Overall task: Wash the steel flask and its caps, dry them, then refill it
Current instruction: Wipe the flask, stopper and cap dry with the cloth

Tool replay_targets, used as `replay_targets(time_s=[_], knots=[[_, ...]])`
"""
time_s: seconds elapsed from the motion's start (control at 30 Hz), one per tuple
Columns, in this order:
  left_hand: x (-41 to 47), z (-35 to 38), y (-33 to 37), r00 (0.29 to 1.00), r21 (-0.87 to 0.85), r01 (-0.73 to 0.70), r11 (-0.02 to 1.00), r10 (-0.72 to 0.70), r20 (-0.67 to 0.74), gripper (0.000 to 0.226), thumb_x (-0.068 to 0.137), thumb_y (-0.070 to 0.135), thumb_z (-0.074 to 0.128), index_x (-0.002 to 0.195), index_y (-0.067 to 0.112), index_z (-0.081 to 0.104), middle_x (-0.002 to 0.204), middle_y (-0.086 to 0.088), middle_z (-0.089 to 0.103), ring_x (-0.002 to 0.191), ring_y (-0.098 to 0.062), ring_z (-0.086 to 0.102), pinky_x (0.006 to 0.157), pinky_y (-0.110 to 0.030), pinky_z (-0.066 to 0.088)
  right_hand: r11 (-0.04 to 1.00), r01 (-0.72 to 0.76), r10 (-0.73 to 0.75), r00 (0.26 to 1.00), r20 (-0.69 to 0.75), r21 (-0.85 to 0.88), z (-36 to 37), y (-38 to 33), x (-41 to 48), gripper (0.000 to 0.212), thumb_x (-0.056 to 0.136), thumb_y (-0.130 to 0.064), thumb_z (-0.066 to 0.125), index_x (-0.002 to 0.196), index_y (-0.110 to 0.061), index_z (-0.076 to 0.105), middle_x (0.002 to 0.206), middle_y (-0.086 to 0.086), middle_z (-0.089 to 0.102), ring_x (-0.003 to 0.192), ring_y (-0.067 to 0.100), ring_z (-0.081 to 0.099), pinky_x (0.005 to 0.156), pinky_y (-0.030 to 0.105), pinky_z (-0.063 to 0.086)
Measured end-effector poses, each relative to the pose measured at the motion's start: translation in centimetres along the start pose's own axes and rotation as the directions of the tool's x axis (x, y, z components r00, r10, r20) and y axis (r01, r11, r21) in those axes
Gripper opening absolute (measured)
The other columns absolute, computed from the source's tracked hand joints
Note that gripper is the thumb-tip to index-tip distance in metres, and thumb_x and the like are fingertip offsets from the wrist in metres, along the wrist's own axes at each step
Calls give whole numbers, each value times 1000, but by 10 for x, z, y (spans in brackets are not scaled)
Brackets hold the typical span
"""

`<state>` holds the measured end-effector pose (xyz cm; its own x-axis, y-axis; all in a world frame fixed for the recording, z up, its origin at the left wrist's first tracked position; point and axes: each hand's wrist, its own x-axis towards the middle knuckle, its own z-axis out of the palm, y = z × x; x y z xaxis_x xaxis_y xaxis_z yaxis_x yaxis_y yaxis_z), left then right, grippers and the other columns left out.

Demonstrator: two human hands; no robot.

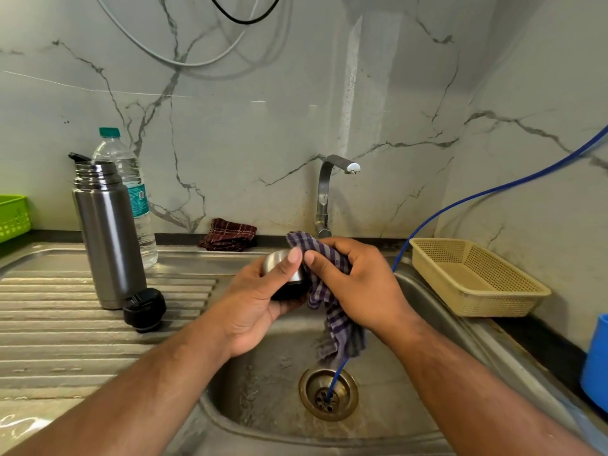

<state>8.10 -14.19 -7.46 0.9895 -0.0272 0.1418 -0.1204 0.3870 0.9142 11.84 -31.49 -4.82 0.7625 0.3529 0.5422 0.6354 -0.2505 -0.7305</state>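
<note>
**Fingers [293, 256] on steel cap [279, 262] and striped cloth [339, 327]: drying**

Left hand [260, 301] is clasping the steel cap at frame centre; right hand [362, 284] is pinching the striped cloth against it. Flask [108, 238] and black stopper [144, 309] are sitting at left, calling for drying next. Bottle [130, 179] label print is appearing too small to read.

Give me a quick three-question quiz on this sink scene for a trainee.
1. True or false: the steel flask lies in the sink basin.
2. The left hand holds: A) steel cap, B) plastic bottle, C) basket.
3. Fill in: the right hand grips a purple checked ____.
Key: 1 false, it stands on the drainboard; 2 A; 3 cloth.
</note>
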Motion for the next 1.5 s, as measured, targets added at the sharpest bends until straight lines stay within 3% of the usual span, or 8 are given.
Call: replay_targets(time_s=[0.17, 0.33, 0.53, 0.73, 1.0, 1.17, 1.33, 1.5], knots=[[-1, -4, -6, 998, 145, -47, 988, 53, -35, 107, 51, 72, 86, 132, 7, 60, 129, -15, 70, 123, -26, 66, 101, -46, 55, 998, 55, -53, 997, 53, -28, 6, -5, -5, 20, 98, -35, 68, 111, -22, 75, 93, -10, 76, 86, 2, 71, 76, 27, 59], [-3, 5, 0, 998, 22, 56, 998, -56, 18, 68, 95, 63, 41, 136, 11, 58, 132, -17, 68, 122, -25, 66, 107, -41, 51, 989, -68, 61, 996, -59, -129, 3, 7, 1, 16, 98, -39, 66, 101, -26, 74, 82, -13, 73, 77, -4, 67, 61, 10, 47], [-1, -1, 4, 997, -57, 62, 996, -59, 46, 46, 92, 10, 58, 138, 3, 55, 130, -21, 68, 123, -30, 65, 112, -47, 46, 989, -101, 87, 988, -131, -108, -5, 15, 2, 19, 99, -38, 64, 99, -23, 75, 80, -7, 75, 75, 4, 70, 68, 30, 59], [-2, -2, 4, 1000, 65, 2, 998, -2, 8, 55, 77, 20, 77, 127, 2, 65, 120, -14, 73, 118, -26, 67, 103, -38, 53, 1000, -15, 14, 1000, -13, -9, -2, 5, 0, 21, 99, -35, 67, 111, -21, 75, 92, -12, 76, 85, -2, 71, 72, 18, 56], [-3, 6, -2, 1000, 61, -23, 998, 24, -17, 54, 78, 35, 71, 122, 4, 66, 115, -13, 75, 113, -23, 71, 96, -36, 58, 998, 30, -31, 1000, -4, -51, 6, 5, -1, 22, 97, -36, 69, 112, -21, 74, 94, -13, 74, 87, -3, 69, 71, 14, 52], [-2, 0, 5, 997, -48, 54, 997, -52, 50, 48, 87, 13, 66, 133, 1, 59, 127, -15, 71, 124, -25, 65, 110, -39, 49, 999, -30, 28, 997, -73, -26, -2, 8, -1, 14, 98, -35, 67, 107, -26, 73, 88, -13, 75, 81, -3, 70, 66, 13, 53], [1, -9, 5, 1000, 112, -15, 994, 16, -5, 92, 44, 42, 103, 120, 5, 69, 121, -18, 72, 117, -28, 69, 100, -40, 57, 998, -35, 37, 999, -39, 54, -2, 8, 0, 19, 98, -34, 68, 110, -22, 73, 91, -11, 77, 82, 1, 72, 71, 21, 57], [-2, -5, -3, 998, 150, -61, 987, 56, 36, 101, 41, 59, 97, 121, 4, 67, 119, -18, 73, 118, -27, 69, 98, -39, 57, 994, 54, -65, 991, 113, 96, 3, -1, -5, 19, 97, -29, 70, 113, -20, 73, 98, -7, 76, 90, 5, 72, 78, 23, 58]])
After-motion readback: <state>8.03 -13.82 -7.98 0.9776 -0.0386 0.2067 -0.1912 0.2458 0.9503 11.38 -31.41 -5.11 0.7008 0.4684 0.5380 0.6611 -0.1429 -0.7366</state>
